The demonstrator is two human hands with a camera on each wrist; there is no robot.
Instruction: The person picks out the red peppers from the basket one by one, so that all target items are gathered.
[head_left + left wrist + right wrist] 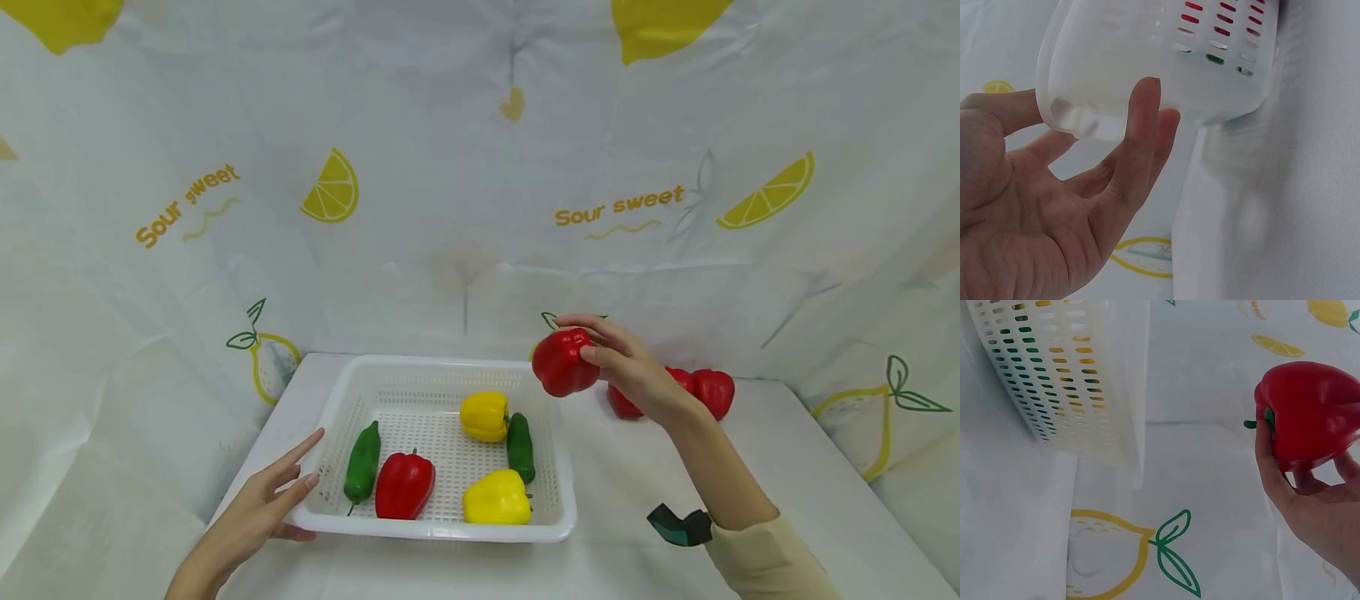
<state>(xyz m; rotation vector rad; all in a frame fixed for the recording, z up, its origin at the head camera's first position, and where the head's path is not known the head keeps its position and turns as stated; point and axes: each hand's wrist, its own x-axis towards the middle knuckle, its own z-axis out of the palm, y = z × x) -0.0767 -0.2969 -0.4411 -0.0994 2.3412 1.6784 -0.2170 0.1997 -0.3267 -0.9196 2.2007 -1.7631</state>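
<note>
A white perforated basket (341, 392) sits on the table and holds two yellow peppers (484, 415), two green peppers (363, 461) and a red pepper (404, 485). My right hand (626, 367) grips another red bell pepper (563, 361) in the air above the basket's far right corner; the right wrist view shows this pepper (1313, 415) beside the basket wall (1066, 381). My left hand (262, 500) lies with straight fingers against the basket's near left corner (1085, 119).
Two more red peppers (712, 392) lie on the table behind my right hand. A lemon-print cloth covers the table and the walls around it. The table's left edge runs close to the basket.
</note>
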